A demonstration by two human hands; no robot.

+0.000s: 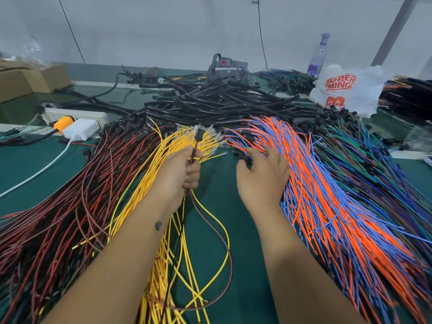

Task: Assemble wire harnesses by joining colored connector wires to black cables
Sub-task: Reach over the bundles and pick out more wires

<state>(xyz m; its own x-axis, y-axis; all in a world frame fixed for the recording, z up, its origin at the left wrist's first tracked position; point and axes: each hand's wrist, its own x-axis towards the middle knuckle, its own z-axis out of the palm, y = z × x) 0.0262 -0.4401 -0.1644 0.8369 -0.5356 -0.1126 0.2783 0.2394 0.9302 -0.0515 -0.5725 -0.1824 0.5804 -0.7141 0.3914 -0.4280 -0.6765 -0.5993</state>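
Orange-and-blue wires [311,174] run near-to-far under our spread right hand [261,174]; our left hand [184,169] grips picked wires [194,148].

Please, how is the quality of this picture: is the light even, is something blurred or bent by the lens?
Head view: soft, even light with faint shadows under the left hand and right hand; small glare streaks on the black cables; wide-angle lens bows the green table at the edges; the spray bottle and the cardboard boxes look soft, the centre sharper.
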